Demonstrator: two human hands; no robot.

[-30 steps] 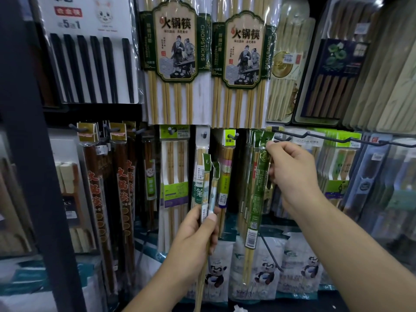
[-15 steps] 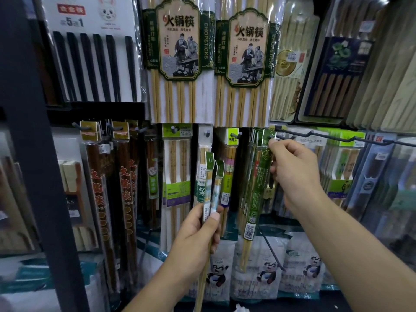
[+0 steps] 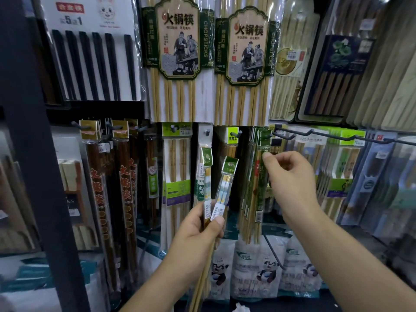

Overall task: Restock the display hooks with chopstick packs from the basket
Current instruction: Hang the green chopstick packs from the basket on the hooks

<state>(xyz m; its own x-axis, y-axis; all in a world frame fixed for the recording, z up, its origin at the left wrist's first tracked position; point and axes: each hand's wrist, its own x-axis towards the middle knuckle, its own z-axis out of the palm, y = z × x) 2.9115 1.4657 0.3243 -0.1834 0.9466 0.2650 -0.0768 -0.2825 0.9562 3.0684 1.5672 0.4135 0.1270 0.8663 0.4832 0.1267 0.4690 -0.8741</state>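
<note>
Both forearms (image 3: 337, 248) are bare right down to the frame's lower edge. The left hand (image 3: 198, 230) and right hand (image 3: 290, 183) are ungloved, with short, plain fingernails (image 3: 219, 221).

Clear film, printed card, pale wood, dark metal.
Held packs (image 3: 221, 188): glossy clear film, paper labels, smooth pale wood sticks. Hung packs (image 3: 261, 176): same shiny film, green printed card. Hooks (image 3: 236, 133): dark metal, dull finish. Big packs (image 3: 177, 52): reflective film over matt card. Black sticks (image 3: 90, 64): smooth, slight sheen.
</note>
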